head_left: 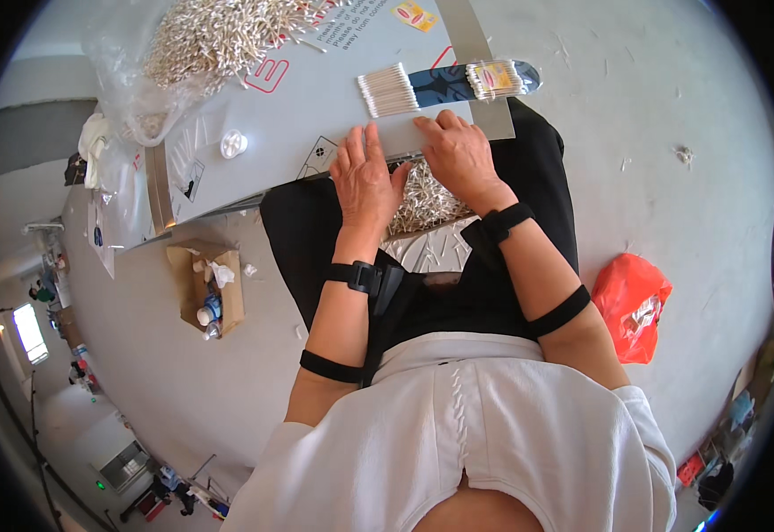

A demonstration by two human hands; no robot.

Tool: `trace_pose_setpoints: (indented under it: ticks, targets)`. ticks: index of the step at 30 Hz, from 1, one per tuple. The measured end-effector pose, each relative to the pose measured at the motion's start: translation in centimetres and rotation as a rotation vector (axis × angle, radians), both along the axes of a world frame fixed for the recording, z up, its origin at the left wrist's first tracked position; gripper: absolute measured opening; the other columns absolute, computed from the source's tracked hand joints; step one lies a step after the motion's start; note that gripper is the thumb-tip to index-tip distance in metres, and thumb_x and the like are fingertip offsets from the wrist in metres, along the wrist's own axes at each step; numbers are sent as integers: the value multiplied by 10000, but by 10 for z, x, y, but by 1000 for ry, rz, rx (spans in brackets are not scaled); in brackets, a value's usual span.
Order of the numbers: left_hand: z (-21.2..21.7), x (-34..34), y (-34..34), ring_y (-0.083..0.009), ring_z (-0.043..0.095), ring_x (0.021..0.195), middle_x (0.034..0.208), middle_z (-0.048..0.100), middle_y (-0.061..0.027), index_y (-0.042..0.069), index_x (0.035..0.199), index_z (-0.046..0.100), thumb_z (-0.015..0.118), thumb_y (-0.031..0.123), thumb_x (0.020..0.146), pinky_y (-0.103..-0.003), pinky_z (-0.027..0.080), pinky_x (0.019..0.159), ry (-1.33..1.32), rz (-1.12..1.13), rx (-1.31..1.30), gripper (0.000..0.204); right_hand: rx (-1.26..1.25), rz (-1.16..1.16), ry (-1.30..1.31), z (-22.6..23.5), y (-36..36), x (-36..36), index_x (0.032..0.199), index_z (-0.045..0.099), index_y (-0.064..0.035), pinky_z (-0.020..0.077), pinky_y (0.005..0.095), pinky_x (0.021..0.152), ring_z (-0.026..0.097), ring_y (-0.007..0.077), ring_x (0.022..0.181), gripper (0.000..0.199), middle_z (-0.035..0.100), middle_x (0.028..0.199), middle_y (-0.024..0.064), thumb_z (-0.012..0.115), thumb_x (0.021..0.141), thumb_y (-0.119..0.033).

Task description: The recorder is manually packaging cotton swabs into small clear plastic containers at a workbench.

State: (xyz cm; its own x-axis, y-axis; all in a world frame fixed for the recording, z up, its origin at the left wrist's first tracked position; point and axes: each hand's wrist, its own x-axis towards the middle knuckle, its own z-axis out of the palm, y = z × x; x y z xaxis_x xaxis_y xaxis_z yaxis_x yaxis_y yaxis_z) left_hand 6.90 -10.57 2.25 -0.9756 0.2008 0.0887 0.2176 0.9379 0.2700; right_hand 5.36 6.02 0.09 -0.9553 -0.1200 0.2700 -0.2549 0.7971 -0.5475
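Note:
My left hand (365, 182) rests at the near edge of the grey board-topped table (263, 168), open, its fingers stretched out and thumb apart. Beside it, my right hand (460, 158) touches the same edge with loosely bent, parted fingers; nothing shows in it. Just beyond both hands lies an even row of cotton swabs (388, 90). It adjoins a dark blue strip (440, 86), whose right end meets a clear pack of swabs with a yellow label (495, 80). Below my hands, a container of loose cotton swabs (429, 197) sits between my legs, partly hidden by my wrists.
A large heap of cotton swabs (214, 44) spills from a clear plastic bag (125, 80) at the far left. Nearby stands a small white round tub (234, 144). On the floor are a cardboard box (234, 301) holding bottles, a red plastic bag (632, 310) and scattered swabs.

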Motion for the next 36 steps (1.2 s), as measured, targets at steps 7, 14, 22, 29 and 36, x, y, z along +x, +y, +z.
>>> trace_pose_setpoints:
  ticks: [7,14,22,29,36]
  targets:
    - [-20,-23,3,-379,192,1475,1591,213,-200,15,1506,271,752,364,817,-600,191,1137,50,-86,11,910,19,25,-83,11,1,-10,1124,657,-97,525,427,717,657,296,873,341,619,898,102,653,783,-112]
    - [-25,-27,3,-358,153,1492,1601,190,-193,9,1517,236,642,492,880,-611,139,1157,13,-99,-19,896,7,10,-84,12,2,-14,1180,634,-117,541,422,663,655,334,756,365,626,890,101,656,816,-106]
    - [-15,-34,-1,-341,167,1490,1597,199,-181,13,1522,233,634,555,860,-593,152,1163,24,-84,7,945,-106,-4,-92,8,7,-15,1060,658,-82,538,414,641,658,334,742,240,642,835,114,642,820,-85]
    - [-19,-51,-4,-304,174,1496,1614,198,-136,51,1535,238,581,621,860,-567,129,1182,47,-185,8,947,-360,-85,-56,6,8,-41,925,674,-65,528,416,643,652,340,743,91,646,841,112,646,841,-89]
    - [-27,-53,-1,-272,187,1495,1613,217,-116,68,1539,244,492,682,872,-543,122,1193,25,-167,-54,940,-230,-77,4,2,3,-49,895,690,-99,528,394,630,656,305,740,61,639,840,70,657,848,-121]
